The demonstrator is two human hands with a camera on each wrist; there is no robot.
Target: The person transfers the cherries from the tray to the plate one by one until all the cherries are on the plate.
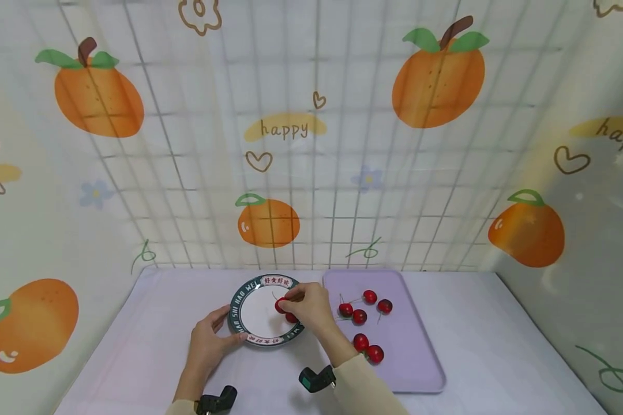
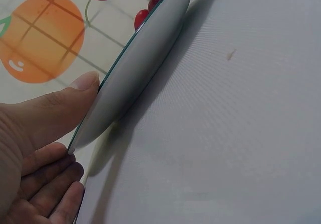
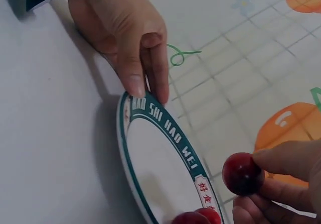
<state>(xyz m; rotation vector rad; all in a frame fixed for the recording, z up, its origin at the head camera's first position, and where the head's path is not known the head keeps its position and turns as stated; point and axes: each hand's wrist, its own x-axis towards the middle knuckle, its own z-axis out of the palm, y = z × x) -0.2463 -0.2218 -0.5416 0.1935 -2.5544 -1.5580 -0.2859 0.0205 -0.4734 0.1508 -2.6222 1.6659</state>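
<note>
A white plate [image 1: 259,314] with a dark green lettered rim lies on the table. My left hand [image 1: 206,344] holds its near left edge; in the left wrist view the thumb [image 2: 75,101] is at the rim, the fingers by the edge. Over the plate, my right hand [image 1: 311,305] pinches a dark red cherry [image 3: 243,174] between thumb and fingers. Its thin stem shows in the left wrist view. Two cherries sit in the plate, one seen in the right wrist view [image 3: 190,218], partly cut off by the frame edge.
Right of the plate lies a lilac tray [image 1: 415,357] carrying several cherries [image 1: 370,297] with stems, in loose groups. The right forearm crosses the tray's near left part. A printed curtain [image 1: 342,144] over a wire grid stands behind the white table [image 1: 119,351].
</note>
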